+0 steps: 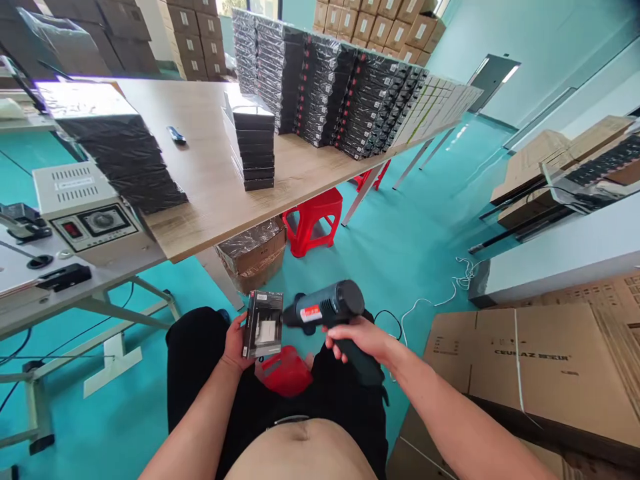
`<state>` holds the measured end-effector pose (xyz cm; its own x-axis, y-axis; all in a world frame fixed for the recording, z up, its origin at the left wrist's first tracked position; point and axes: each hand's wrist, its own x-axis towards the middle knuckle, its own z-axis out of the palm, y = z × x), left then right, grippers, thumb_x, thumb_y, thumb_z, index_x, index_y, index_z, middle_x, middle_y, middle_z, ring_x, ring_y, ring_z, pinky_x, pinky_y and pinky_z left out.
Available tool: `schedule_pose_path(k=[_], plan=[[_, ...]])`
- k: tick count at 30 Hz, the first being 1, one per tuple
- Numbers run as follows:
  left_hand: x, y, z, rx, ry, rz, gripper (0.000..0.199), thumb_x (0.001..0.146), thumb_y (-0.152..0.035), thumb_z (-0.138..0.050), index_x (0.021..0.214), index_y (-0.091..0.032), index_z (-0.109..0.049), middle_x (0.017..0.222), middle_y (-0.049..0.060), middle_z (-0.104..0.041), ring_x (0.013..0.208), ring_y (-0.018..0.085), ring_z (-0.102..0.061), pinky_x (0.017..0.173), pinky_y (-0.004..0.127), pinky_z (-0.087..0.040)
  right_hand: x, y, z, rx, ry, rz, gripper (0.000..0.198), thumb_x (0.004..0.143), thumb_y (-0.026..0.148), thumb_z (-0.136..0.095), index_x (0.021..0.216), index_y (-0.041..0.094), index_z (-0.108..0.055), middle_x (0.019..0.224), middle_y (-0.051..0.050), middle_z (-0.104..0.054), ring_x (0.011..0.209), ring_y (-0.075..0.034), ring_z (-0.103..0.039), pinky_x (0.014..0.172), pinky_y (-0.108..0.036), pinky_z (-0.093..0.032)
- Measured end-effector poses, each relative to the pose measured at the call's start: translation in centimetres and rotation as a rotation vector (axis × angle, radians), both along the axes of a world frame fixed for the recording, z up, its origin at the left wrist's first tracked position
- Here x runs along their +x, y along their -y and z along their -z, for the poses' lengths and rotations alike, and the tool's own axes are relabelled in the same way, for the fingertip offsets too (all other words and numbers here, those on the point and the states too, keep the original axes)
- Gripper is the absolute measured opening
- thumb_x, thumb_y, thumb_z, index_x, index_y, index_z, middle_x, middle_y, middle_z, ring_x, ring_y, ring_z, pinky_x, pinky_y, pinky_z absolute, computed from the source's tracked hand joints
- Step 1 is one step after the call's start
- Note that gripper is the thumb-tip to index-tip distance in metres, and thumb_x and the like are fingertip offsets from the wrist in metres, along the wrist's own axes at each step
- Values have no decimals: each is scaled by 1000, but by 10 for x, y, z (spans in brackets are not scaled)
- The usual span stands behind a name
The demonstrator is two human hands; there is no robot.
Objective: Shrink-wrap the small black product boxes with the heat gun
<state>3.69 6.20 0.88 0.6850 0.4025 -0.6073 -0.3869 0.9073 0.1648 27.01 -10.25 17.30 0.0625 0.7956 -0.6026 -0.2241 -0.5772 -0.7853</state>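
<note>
- Sitting far left: grey control unit with dial, on side bench.
- Next, stack of black boxes at wood-grain table's left edge.
- Left hand grasping black retail box at its left edge, above lap.
- Heat gun, nozzle aimed left at box, just beside it; contact unclear.
- Right hand wrapped around heat gun's handle.
- Far right: strapped cardboard cartons.

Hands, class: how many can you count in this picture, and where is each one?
2. The left hand holds a box; the right hand grips a heat gun beside it. The box hides part of the left hand.
</note>
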Motion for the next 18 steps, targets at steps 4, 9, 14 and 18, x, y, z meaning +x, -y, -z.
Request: schedule_pose_path(k=[4,9,14,18], plan=[[0,-3,4,41,41,39,44,82,-41,-52,113,-13,-63,94,14,-73,96,34,-68,86,51,-52,-8,28,8,-42,-112,-170,30,72,27,-66,97,10,-67,74,-6,-68,54,-14,-62,46,-23,-48],[2,-2,2,93,12,15,42,82,-45,-56,108,-14,-64,96,13,-73,96,33,-68,87,51,-51,-16,38,18,-13,-74,157,30,76,30,-61,99,11,-65,78,-5,-67,58,-13,-62,49,-23,-49],[11,-2,6,122,-82,-113,35,84,-40,-61,110,-18,-61,93,7,-73,83,25,-70,84,44,-54,-24,44,17,7,-265,71,31,75,27,-61,100,10,-66,78,-7,-68,57,-13,-62,47,-22,-48],[13,-3,14,54,-145,-91,35,84,-47,-59,104,-18,-60,90,9,-70,83,28,-69,76,48,-56,-20,43,19,25,-291,367,29,76,31,-61,97,12,-66,79,-5,-67,59,-12,-62,48,-21,-48]])
